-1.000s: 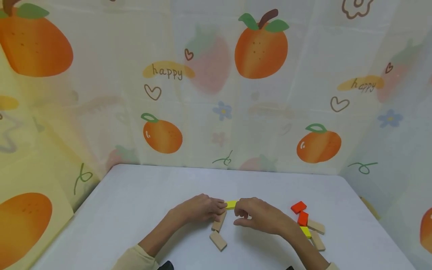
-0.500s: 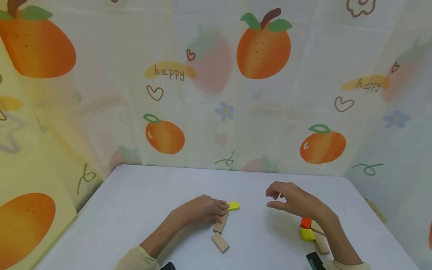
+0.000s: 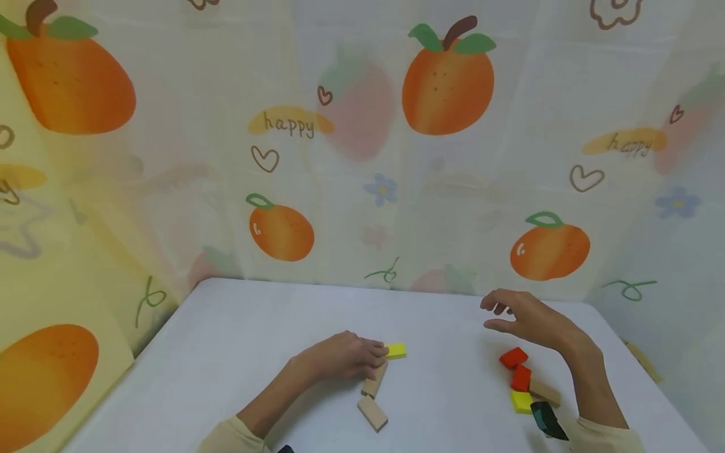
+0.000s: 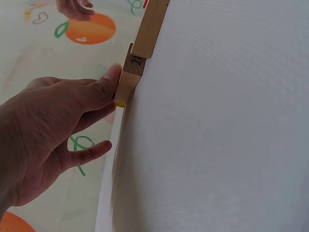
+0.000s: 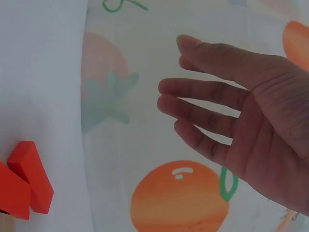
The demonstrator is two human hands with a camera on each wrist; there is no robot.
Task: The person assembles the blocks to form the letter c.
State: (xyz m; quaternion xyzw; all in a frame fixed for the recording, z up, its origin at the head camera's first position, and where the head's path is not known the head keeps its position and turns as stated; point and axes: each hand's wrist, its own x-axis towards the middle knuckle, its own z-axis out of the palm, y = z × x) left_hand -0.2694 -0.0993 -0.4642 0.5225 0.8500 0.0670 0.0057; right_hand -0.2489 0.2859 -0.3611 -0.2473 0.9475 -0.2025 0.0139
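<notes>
My left hand (image 3: 342, 357) touches a line of rectangular blocks on the white table. Its fingertips rest at the near end of a yellow block (image 3: 398, 350), and its thumb is by a plain wooden block (image 3: 372, 385). Closer to me lies another wooden block (image 3: 372, 413), angled the other way. The left wrist view shows a dark "2" on a wooden block (image 4: 134, 64), with thumb and index finger right at its edge and the other fingers spread. My right hand (image 3: 532, 319) hovers at the far right of the table, fingers loosely bent, holding nothing.
Below the right hand lies a loose pile: two red blocks (image 3: 513, 357), a yellow block (image 3: 521, 401) and a wooden block (image 3: 545, 391). The black wrist device (image 3: 548, 420) partly covers it. A fruit-printed curtain (image 3: 340, 207) stands behind the table (image 3: 272, 314).
My right hand has left the yellow block and moved right and away from me, past the loose pile. The left hand stays at the line of blocks. The head view has shifted slightly.
</notes>
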